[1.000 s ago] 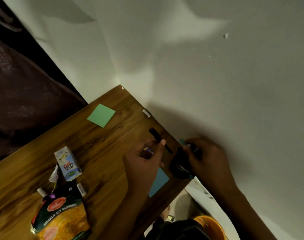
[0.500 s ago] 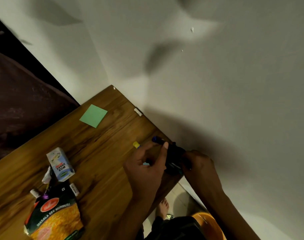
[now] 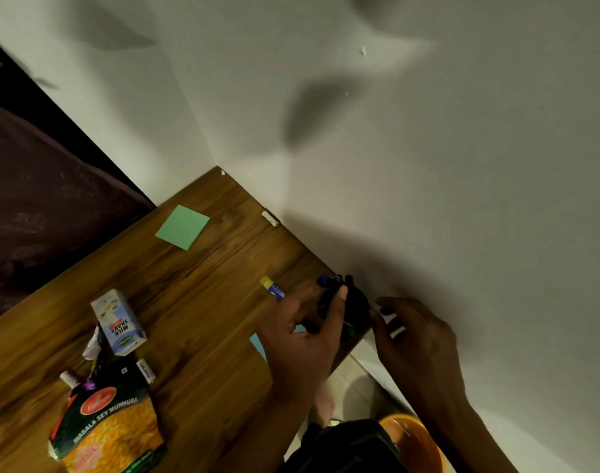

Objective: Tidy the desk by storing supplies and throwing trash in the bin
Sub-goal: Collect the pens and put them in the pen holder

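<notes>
At the table (image 3: 196, 302) edge, your left hand (image 3: 305, 332) and right hand (image 3: 414, 339) clamp fingers on the black holder (image 3: 355, 303), storing pens. Next, collect the glue stick (image 3: 273, 289) lying just beside it.

Brown wood-grain surface (image 3: 196, 302), green sticky note (image 3: 182, 227), white and blue milkshake carton (image 3: 118, 322), yellow, green and red snack packet (image 3: 104, 435), yellow-capped blue glue stick (image 3: 273, 289), orange bin (image 3: 414, 442) lower right, off-white wall (image 3: 428, 165)
</notes>
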